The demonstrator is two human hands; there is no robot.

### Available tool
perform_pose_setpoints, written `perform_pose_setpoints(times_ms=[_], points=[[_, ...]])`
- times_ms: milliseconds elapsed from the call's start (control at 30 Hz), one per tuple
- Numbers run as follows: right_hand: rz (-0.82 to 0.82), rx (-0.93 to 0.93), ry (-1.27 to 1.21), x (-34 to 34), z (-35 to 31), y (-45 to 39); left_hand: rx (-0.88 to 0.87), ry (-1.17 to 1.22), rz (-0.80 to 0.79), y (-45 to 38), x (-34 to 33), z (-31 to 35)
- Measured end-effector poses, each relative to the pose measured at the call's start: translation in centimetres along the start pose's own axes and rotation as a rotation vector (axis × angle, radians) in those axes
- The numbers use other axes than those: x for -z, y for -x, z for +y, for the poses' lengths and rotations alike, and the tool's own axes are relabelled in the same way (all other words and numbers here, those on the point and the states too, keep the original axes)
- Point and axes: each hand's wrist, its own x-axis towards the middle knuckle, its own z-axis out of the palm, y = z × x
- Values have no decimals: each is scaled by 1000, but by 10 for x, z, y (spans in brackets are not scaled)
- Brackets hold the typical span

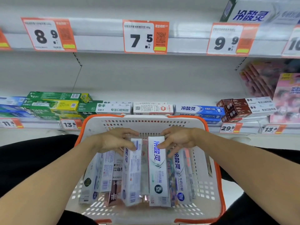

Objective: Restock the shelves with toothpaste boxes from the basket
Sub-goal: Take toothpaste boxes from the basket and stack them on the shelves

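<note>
A white basket with an orange rim (215,181) sits low in front of me, holding several long white toothpaste boxes. My left hand (116,140) grips the far end of one white box (131,172), thumb on its face. My right hand (177,138) holds the far end of another white box with blue lettering (157,169), thumb pressed on top. Both boxes still lie among the others in the basket. Straight ahead, the shelf (146,88) above the 7.5 price tag's lower level is bare at the back wall.
Stacked toothpaste boxes line the lower shelf: green ones (53,103) at left, a blue-and-white one (199,110) and dark red ones (233,109) at right. Pink boxes (263,77) stand at right. Price tags (145,37) hang on the upper shelf edge.
</note>
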Motion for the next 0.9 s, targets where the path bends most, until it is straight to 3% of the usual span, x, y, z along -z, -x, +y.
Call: perform_pose_setpoints(times_ms=[167,300,400,567,733,900], points=[[-10,154,-10,37,-35,37,-135,401,41,9,12,23],[97,242,-53,50,-56,60,-214,500,162,14,3,55],[233,312,-88,49,-67,73,-277,475,207,20,0,74],[376,384,33,35,-76,98,-362,360,121,34,-6,102],[552,479,370,26,-84,130,-397,181,114,45,-17,123],[578,638,390,46,-94,183,-564,84,200,75,-17,153]])
